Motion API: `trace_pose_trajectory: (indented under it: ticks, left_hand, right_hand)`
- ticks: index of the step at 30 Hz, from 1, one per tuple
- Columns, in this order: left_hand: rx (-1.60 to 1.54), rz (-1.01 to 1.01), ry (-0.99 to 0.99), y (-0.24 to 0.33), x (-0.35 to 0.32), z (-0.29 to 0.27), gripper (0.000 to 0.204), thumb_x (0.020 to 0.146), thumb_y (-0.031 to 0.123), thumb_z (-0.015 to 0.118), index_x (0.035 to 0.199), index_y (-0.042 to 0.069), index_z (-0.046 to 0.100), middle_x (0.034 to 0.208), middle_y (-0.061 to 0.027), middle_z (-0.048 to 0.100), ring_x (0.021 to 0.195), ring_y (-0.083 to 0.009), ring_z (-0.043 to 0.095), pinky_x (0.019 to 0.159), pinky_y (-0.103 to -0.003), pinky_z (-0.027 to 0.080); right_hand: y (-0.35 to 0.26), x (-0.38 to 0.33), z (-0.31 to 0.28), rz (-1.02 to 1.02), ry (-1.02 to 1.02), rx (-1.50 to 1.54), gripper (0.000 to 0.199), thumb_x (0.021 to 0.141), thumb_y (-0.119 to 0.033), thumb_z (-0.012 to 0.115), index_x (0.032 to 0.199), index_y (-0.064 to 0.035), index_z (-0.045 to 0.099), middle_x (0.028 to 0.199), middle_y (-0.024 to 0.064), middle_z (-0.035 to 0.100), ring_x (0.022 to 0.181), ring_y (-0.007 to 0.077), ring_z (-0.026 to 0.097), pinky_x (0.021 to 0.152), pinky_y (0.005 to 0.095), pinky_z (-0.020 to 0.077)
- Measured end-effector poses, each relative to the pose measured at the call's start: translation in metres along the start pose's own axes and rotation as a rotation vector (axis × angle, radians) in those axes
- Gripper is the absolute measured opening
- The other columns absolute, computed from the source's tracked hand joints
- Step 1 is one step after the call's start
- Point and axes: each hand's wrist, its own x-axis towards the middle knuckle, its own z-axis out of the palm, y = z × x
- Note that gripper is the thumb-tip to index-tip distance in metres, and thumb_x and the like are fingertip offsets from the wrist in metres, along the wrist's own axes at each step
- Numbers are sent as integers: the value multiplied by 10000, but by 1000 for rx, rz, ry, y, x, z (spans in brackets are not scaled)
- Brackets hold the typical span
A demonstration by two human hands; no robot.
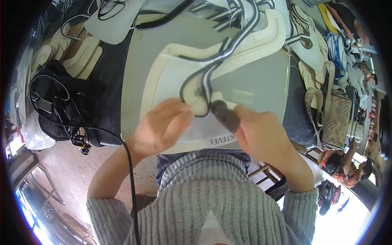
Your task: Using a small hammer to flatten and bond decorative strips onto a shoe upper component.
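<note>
My left hand (162,125) presses its fingertips on a cream shoe-upper piece (192,104) with a dark stitched edge, lying on a grey work board (253,87). My right hand (261,132) grips a dark rounded tool (224,115) whose tip touches the edge of that piece. A black-and-white striped band (228,47) runs from the piece up over a larger cream template (245,55).
A black mesh bag with cables (57,108) sits at the left of the table. More cream cut pieces (83,55) lie at the far left, and finished uppers (314,53) pile at the right. Another person (347,165) sits at the lower right.
</note>
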Motion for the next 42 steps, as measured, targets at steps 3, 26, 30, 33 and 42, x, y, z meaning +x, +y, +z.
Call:
trace_pose_trajectory:
  ticks: [3,26,30,33,42]
  left_hand:
    - [-52,-66,-10,2,0,-2,325,716,6,767,1009,21,627,975,-132,670,914,-347,665,844,-424,568]
    - [237,95,-208,26,13,7,399,748,51,637,1128,-57,579,1114,-160,654,1046,-309,630,923,-434,525]
    - [201,114,-90,22,4,8,407,717,26,670,1108,-42,581,1104,-163,668,977,-316,665,878,-422,553]
    - [167,-98,72,10,5,-8,417,778,55,705,1162,-35,568,1124,-181,663,997,-332,668,884,-402,550]
    - [145,-551,27,-31,60,-19,959,751,128,825,1514,20,254,1345,-197,555,1255,-326,523,1083,-433,386]
  right_hand:
    - [7,4,-4,-27,131,46,244,940,-237,600,868,-16,525,680,132,632,589,345,651,513,435,503]
    - [12,4,13,-18,129,66,222,955,-236,574,890,-28,530,702,144,648,585,355,650,514,442,505]
    - [11,10,12,-64,7,-46,260,970,-266,564,860,-31,545,668,146,641,569,357,641,507,446,498]
    - [20,14,14,-81,138,132,275,988,-269,555,883,-16,580,641,150,614,544,346,620,496,438,472]
    - [47,-33,36,334,335,702,286,1067,-193,412,995,27,579,643,26,541,480,86,478,450,232,365]
